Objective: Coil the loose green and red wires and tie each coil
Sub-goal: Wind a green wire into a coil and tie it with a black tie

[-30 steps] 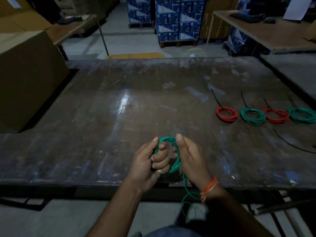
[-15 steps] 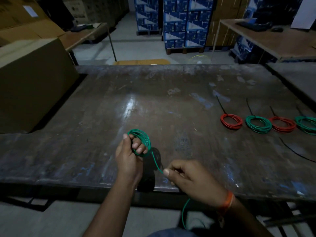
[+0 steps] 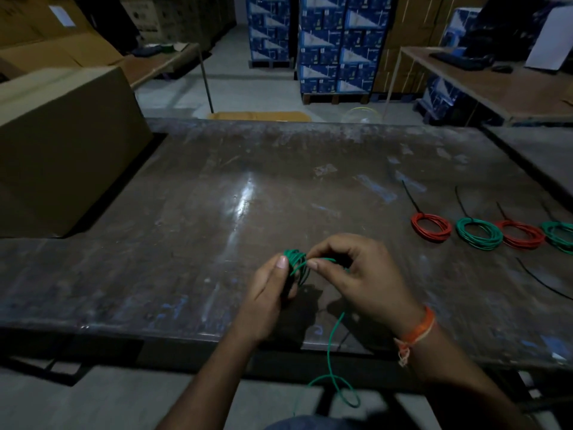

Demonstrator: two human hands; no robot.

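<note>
My left hand [image 3: 269, 297] grips a small coil of green wire [image 3: 296, 261] above the near edge of the dark metal table [image 3: 217, 212]. My right hand [image 3: 362, 274] pinches the same wire just right of the coil. The loose tail of the green wire [image 3: 333, 361] drops from under my right hand, over the table's edge, and loops near the floor. At the right side of the table lie tied coils in a row: red [image 3: 431, 226], green [image 3: 479, 233], red [image 3: 521, 234] and green [image 3: 561, 235], each with a black tie sticking out.
A loose black tie [image 3: 542, 282] lies at the table's right edge. A large cardboard box [image 3: 62, 144] stands against the table's left side. Stacked blue cartons [image 3: 325, 48] and another bench [image 3: 496, 79] are beyond the far edge.
My right hand has come up from the table's near edge to the coil, bringing the wire with it. My left hand with the coil has shifted right. The view has tilted slightly.
</note>
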